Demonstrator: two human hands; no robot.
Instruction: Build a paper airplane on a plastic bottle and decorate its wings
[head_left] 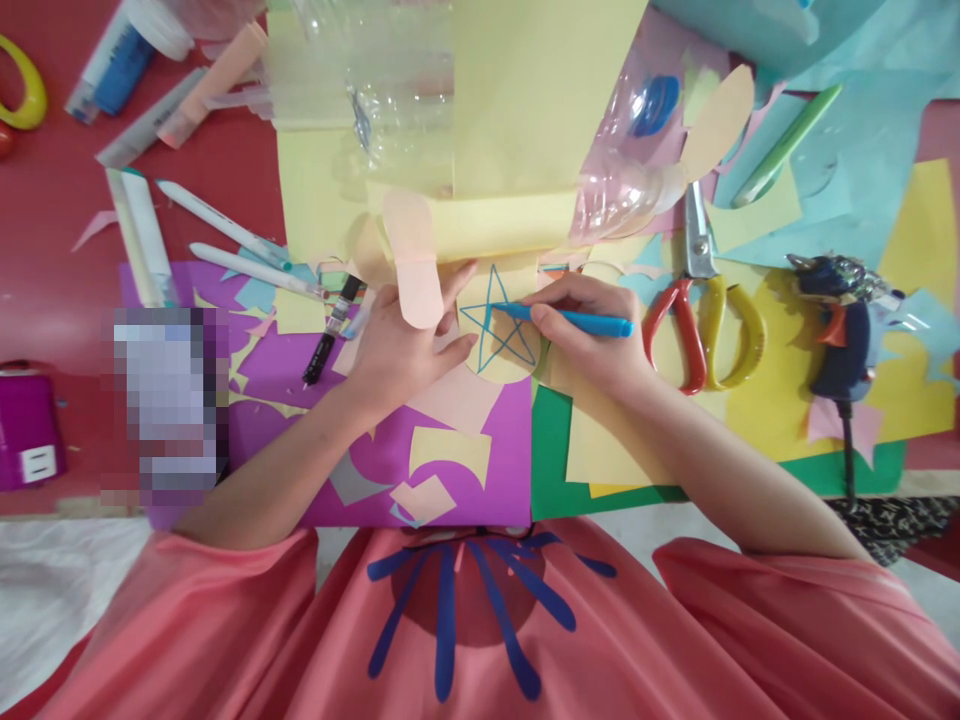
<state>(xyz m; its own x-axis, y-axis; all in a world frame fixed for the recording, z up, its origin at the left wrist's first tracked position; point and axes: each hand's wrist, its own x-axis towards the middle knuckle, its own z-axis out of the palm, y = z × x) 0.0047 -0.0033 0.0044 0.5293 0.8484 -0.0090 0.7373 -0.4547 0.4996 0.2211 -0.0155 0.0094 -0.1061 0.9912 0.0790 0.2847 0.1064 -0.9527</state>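
Observation:
A blue pen [596, 322] is gripped in my right hand [592, 315], its tip resting on a pale yellow paper piece [480, 290] with a rounded lower edge. On that paper is a five-pointed star outline [491, 335] in blue ink. My left hand [405, 345] lies at the paper's left side, fingers spread, the index finger and thumb at its edge. Across the back of this hand is a peach paper strip [416, 260] with rounded ends. A black pen [330, 335] lies just left of my left hand.
Scissors [697, 300] with red and yellow handles lie right of my right hand. Farther right is a dark blue corded tool [847, 330]. Clear plastic bottles [622, 190] and yellow sheets [540, 90] lie beyond my hands. White pens [225, 225] and paper scraps [450, 460] surround the area.

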